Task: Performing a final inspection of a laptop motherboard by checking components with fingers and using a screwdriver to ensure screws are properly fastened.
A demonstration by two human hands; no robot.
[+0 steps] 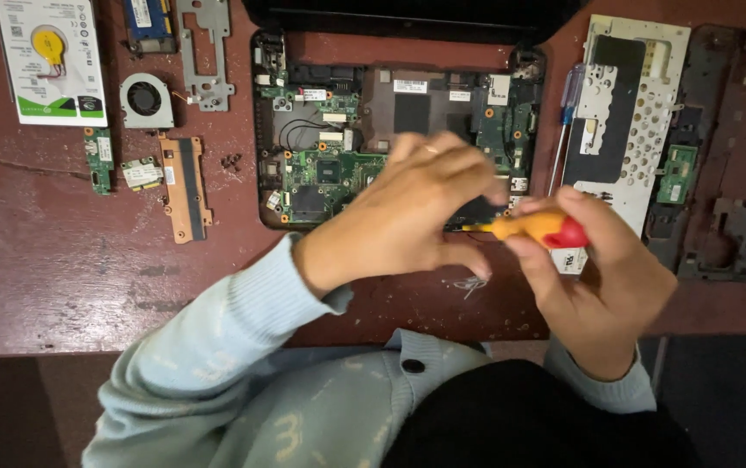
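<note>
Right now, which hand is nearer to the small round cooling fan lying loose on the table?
Left. The left hand rests over the opened laptop, just right of the fan. The right hand grips the orange screwdriver farther right.

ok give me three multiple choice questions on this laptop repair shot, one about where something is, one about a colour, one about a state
1. Where does the small round fan lie?
A. left of the open laptop
B. inside the laptop
C. under the right hand

2. What colour is the handle of the screwdriver in the right hand?
A. blue
B. orange and red
C. green

3. What state is the laptop in?
A. closed
B. keyboard still on
C. opened, circuit board bare

Answers:
1. A, the fan sits on the table to the laptop's left.
2. B, orange shaft end, red cap.
3. C, the green board shows under the left hand.
</note>
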